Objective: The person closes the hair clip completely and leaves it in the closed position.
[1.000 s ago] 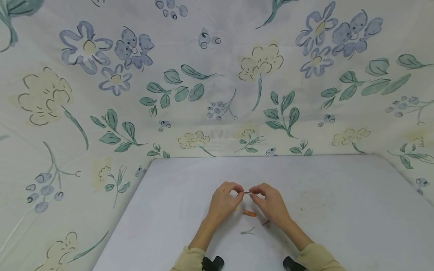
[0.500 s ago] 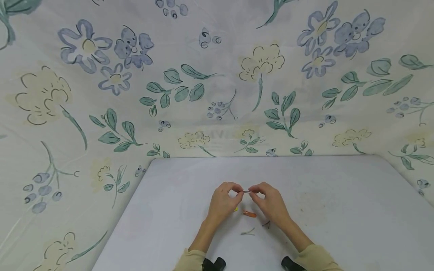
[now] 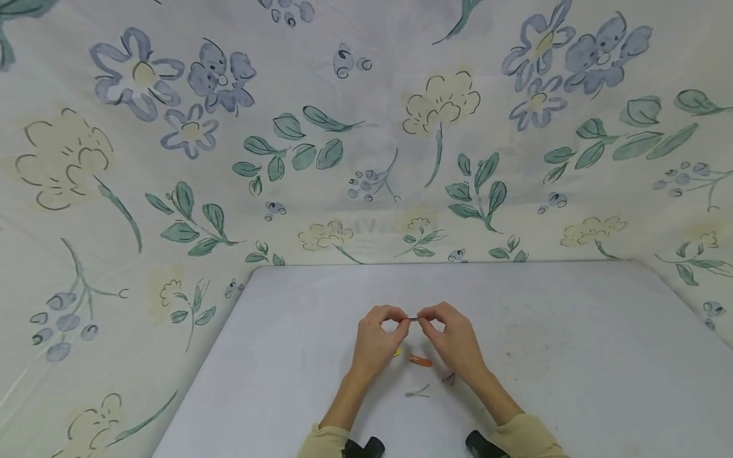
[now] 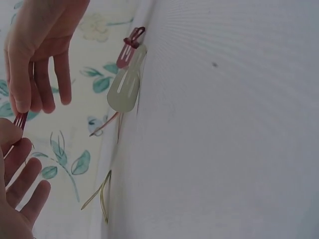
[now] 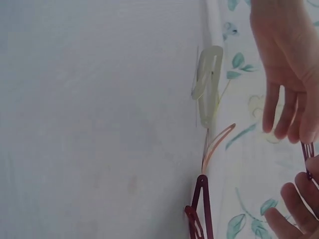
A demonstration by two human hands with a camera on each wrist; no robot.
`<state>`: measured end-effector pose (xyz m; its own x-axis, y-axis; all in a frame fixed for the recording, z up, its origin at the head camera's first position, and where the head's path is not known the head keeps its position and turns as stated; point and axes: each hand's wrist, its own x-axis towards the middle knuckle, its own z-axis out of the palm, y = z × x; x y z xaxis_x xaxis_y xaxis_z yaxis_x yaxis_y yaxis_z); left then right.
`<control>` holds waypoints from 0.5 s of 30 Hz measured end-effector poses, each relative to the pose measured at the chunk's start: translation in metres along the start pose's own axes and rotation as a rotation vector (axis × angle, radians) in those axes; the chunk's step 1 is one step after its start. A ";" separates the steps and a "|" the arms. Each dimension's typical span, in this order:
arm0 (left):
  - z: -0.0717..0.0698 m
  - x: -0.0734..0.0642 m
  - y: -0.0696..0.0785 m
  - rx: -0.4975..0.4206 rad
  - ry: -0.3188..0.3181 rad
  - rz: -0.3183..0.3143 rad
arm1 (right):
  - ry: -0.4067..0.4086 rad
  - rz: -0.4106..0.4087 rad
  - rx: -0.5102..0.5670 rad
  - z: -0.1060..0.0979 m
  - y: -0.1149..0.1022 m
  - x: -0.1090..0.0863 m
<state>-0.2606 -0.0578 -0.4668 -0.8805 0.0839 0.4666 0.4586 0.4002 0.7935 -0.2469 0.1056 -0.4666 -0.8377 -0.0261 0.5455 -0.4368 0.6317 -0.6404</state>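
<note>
Thumb and fingers of my left hand pinch one end of a small dark red snap hair clip. My right hand pinches its other end, so the clip spans the gap between both hands above the table. In the left wrist view the slotted clip shows between the fingertips, its ends hidden by them. Below the hands lie an orange hair clip, a yellow one partly behind my left hand, a pale green one with splayed prongs, and another dark red one.
The white tabletop reaches back to a flower-patterned cloth. Black devices, one at the left wrist and one at the right wrist, sit near the front. Faint brownish marks dot the table at right.
Both hands have risen slightly away from the body, still pinching the dark red clip. Its strands looked slightly apart one second ago; now they look like one line. The loose clips stay put.
</note>
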 end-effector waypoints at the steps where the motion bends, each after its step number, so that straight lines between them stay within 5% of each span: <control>1: 0.000 0.000 0.000 -0.021 0.004 -0.005 | 0.004 -0.003 0.012 0.000 0.000 0.000; 7: 0.003 0.001 -0.001 -0.125 0.015 -0.045 | 0.002 0.017 0.077 -0.002 -0.003 0.002; 15: 0.006 0.001 0.002 -0.139 0.049 -0.066 | 0.003 0.038 0.111 -0.003 -0.004 0.002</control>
<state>-0.2608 -0.0511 -0.4669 -0.9038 0.0157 0.4277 0.4154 0.2731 0.8677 -0.2457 0.1051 -0.4619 -0.8532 -0.0014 0.5216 -0.4390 0.5421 -0.7165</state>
